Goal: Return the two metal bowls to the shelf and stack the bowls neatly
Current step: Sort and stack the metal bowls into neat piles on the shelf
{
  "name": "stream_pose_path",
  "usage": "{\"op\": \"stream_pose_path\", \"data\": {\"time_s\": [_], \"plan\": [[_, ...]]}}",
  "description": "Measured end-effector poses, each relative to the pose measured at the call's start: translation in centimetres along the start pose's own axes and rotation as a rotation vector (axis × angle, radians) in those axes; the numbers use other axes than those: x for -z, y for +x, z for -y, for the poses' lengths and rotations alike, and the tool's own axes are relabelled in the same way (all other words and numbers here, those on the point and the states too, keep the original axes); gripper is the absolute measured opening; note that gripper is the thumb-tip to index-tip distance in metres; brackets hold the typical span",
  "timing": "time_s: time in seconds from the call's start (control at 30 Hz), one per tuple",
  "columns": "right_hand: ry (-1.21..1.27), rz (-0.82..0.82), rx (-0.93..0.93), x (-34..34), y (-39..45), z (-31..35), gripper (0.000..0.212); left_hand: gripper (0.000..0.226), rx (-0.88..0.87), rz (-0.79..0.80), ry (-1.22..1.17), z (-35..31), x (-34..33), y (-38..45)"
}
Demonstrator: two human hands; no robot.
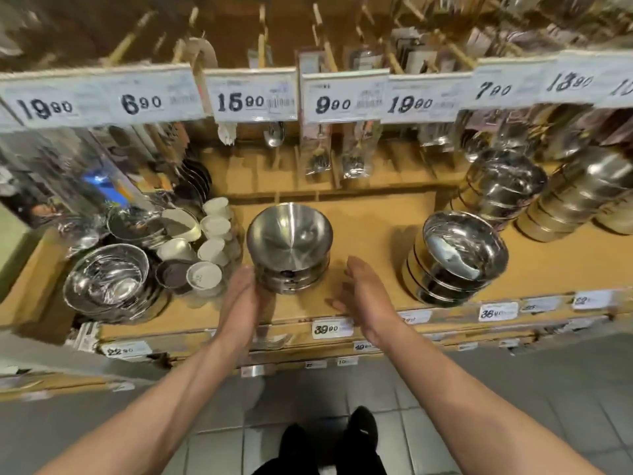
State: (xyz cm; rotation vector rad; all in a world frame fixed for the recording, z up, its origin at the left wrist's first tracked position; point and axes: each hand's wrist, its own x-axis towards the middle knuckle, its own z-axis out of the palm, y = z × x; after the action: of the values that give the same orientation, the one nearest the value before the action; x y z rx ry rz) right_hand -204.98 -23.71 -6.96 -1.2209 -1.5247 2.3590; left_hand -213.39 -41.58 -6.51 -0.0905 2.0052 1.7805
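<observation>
A stack of brushed metal bowls stands on the wooden shelf in the middle of the head view, its top bowl tilted slightly toward the back. My left hand is flat against the stack's lower left side, fingers straight. My right hand hovers open to the right of the stack, palm facing it, a small gap away and holding nothing.
A second stack of shiny bowls leans at the right, with taller stacks behind it. Wide steel bowls and white cups crowd the left. Price tags and hanging cutlery sit above. Tiled floor lies below.
</observation>
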Motion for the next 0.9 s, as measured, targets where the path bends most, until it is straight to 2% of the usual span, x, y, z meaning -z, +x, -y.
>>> {"op": "stream_pose_path", "data": {"time_s": [0.13, 0.17, 0.23, 0.37, 0.43, 0.5, 0.6, 0.7, 0.83, 0.9], "plan": [[-0.005, 0.076, 0.02, -1.4, 2.2, -1.4, 0.061, 0.041, -0.024, -0.004, -0.263, -0.6, -1.7, 1.6], [-0.005, 0.106, 0.042, -1.7, 2.6, -1.7, 0.061, 0.044, 0.0, 0.003, -0.304, -0.8, -2.1, 2.1], [0.015, 0.135, 0.097, -2.4, 3.3, -2.0, 0.043, 0.045, 0.017, 0.024, -0.314, -0.7, -2.5, 3.1], [0.144, 0.08, 0.172, -1.7, 4.7, -1.9, 0.033, 0.027, -0.015, 0.098, -0.33, -0.5, -4.5, 4.2], [0.157, 0.036, 0.221, -0.4, 5.4, -1.2, 0.03, 0.037, -0.053, 0.161, -0.315, -0.4, -6.2, 5.1], [0.148, -0.039, 0.242, 1.1, 6.0, 0.0, 0.028, 0.037, -0.049, 0.193, -0.282, -0.5, -8.2, 6.0], [0.171, -0.095, 0.231, 3.0, 7.2, 1.7, 0.031, 0.031, 0.028, 0.138, -0.339, -0.4, -11.0, 7.0], [0.177, -0.122, 0.227, 4.1, 8.0, 2.6, 0.044, 0.014, 0.088, 0.122, -0.48, -0.6, -13.4, 7.5], [0.155, -0.136, 0.283, 4.3, 8.5, 2.8, 0.046, 0.019, 0.119, 0.123, -0.492, -0.7, -14.5, 8.7], [0.135, -0.144, 0.286, 4.4, 8.8, 2.7, 0.048, 0.03, 0.112, 0.11, -0.443, -0.5, -14.7, 9.0]]}}
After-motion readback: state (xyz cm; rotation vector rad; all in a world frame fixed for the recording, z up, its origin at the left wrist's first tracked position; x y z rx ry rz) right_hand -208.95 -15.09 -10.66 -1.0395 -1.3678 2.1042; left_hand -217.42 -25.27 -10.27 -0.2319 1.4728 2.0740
